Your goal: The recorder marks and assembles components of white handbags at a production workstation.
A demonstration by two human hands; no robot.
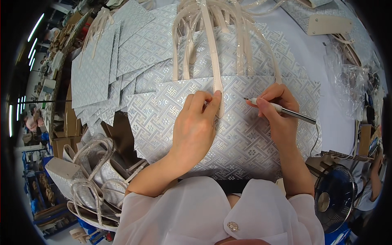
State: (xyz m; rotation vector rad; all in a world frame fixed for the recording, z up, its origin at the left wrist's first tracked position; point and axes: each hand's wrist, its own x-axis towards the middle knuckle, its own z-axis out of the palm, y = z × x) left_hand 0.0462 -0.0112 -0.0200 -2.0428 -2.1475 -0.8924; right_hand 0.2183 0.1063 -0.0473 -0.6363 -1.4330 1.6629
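Observation:
A silver-grey patterned bag panel [241,139] lies flat before me, with long beige handles [210,45] reaching up from its top edge. My left hand [196,118] rests on the panel, its thumb and fingertips closed at the tab end of one handle. My right hand [279,108] grips a corded, pen-shaped tool [296,114] with a white grip and a metal barrel. Its dark thin tip points left, toward that handle tab, and is a short way from it. Whether the tip touches the panel I cannot tell.
More patterned panels [96,69] are piled at the far left. Finished-looking handbags [96,179] stand at the lower left. Clear plastic wrapping [347,77] and a bag with a beige patch [330,24] lie at the right. A black fan [335,198] stands at the lower right.

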